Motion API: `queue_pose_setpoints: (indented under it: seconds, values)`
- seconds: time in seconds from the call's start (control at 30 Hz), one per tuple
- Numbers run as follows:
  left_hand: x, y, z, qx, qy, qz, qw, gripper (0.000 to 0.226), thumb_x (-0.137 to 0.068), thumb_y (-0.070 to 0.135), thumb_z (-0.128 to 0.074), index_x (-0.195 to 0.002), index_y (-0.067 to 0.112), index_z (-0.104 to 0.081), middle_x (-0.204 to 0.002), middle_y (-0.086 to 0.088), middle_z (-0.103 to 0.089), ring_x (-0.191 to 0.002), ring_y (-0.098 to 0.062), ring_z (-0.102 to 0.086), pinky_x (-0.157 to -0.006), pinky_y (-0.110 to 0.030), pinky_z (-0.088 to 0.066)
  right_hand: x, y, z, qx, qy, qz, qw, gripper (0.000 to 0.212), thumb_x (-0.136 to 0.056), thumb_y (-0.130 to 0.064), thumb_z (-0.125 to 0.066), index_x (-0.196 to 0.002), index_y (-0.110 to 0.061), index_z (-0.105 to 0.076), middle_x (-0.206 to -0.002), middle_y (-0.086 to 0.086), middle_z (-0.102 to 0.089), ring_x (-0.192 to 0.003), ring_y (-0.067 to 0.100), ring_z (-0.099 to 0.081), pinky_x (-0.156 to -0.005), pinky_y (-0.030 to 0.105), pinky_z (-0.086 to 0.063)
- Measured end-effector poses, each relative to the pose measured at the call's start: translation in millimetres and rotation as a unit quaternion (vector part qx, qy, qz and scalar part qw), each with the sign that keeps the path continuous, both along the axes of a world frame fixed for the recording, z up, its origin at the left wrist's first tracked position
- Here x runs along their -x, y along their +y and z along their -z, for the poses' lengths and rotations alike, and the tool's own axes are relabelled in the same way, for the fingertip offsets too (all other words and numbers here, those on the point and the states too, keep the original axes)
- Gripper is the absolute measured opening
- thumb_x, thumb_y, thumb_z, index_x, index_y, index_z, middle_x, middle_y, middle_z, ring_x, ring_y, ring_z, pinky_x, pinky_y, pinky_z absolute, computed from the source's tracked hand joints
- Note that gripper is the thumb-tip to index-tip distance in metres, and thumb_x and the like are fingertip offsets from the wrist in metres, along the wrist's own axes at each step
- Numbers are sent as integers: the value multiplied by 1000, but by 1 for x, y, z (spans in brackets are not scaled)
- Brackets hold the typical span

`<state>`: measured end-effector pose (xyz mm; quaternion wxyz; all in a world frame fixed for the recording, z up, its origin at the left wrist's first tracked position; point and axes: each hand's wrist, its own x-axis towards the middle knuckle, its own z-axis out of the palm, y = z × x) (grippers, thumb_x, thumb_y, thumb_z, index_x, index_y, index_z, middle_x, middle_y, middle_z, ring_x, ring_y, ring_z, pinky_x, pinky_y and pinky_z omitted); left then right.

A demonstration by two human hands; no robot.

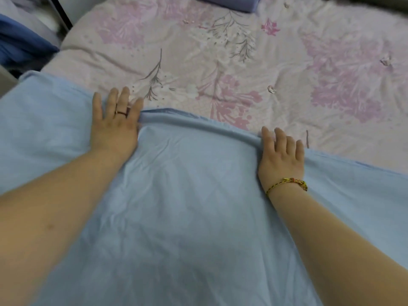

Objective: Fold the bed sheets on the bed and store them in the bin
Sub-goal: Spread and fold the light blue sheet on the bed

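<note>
Light blue sheet (187,195) — smooth, far edge folded, both hands flat on it

The bed (298,69) bears a pink floral cover. On it lies a light blue sheet (187,206), its far folded edge under the fingers (125,96) of the left hand (114,131) and the right hand (281,160). Far beyond them lies a purple thing (229,2), perhaps a pillow.

Left hand (114,127) and right hand (281,157) lie flat on the blue sheet (187,195), fingertips (125,91) seemingly at its folded edge.
</note>
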<state>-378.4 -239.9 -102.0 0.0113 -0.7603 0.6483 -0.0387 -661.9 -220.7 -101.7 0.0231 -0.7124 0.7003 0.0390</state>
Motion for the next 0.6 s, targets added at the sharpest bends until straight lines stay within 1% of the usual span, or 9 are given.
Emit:
queue_pose_setpoints:
  seconds: [0.07,0.1,0.13,0.2,0.27,0.33,0.4,0.47,0.6]
  values:
    - [-4,16,5,26,36,-39,998,58,-98,27,-33,-149,22,-6,-157,-8,8,-144,-22,9,-112,-39,16,-4,2,-3,-1,14,-9,1000,63,-93,-6,-17,-147,-20,12,-155,11,13,-143,29,8,-111,39,20]
    - [-6,26,6,45,58,-64,995,60,-97,28,-35,-149,21,-6,-157,-8,8,-145,-22,9,-112,-39,16,-8,5,0,27,16,-25,999,64,-91,-4,-20,-147,-18,8,-155,16,11,-144,31,6,-110,38,22]
    - [-12,39,8,61,75,-88,991,62,-96,28,-39,-149,20,-8,-157,-10,5,-145,-23,7,-113,-39,14,-19,14,5,78,14,-58,995,65,-87,-3,-24,-147,-16,-5,-154,22,-4,-143,35,-6,-110,37,20]
    - [-29,69,10,66,104,-136,983,60,-95,28,-44,-148,18,-18,-157,-12,-3,-145,-25,-1,-113,-39,10,-50,39,18,50,-72,-113,990,52,-84,-12,-29,-136,-11,-34,-139,23,-43,-132,35,-33,-110,35,4]
    - [-47,97,13,32,117,-190,974,55,-97,32,-39,-147,18,-22,-157,-9,-8,-145,-23,-4,-113,-38,7,-79,62,20,-19,-97,-135,986,56,-97,-36,-10,-135,-11,-42,-140,17,-44,-135,27,-33,-109,33,3]
    - [-58,109,17,-6,118,-209,971,55,-98,37,-31,-148,21,-16,-158,-6,-5,-145,-19,-1,-113,-34,7,-94,67,18,-43,-115,-126,984,84,-81,-59,20,-148,-19,-9,-155,10,2,-142,19,3,-102,30,25]
    - [-61,109,23,-17,113,-200,973,56,-98,41,-24,-149,24,-8,-158,-3,2,-145,-16,4,-112,-30,10,-94,61,23,-67,-104,-125,984,83,-62,-59,26,-138,-27,26,-146,-3,32,-141,19,23,-92,30,36]
    - [-59,107,28,-18,99,-197,975,58,-96,50,-12,-149,26,-2,-158,-3,6,-145,-15,8,-111,-30,12,-95,49,28,-47,-105,-125,986,73,-57,-56,24,-124,-29,36,-139,-8,36,-141,19,24,-89,30,39]
    - [-62,106,41,0,91,-203,975,76,-77,52,-1,-148,26,2,-158,-3,7,-145,-15,9,-109,-28,14,-101,40,36,-27,-104,-124,986,69,-60,-58,19,-121,-30,33,-154,-2,21,-131,8,31,-89,27,41]
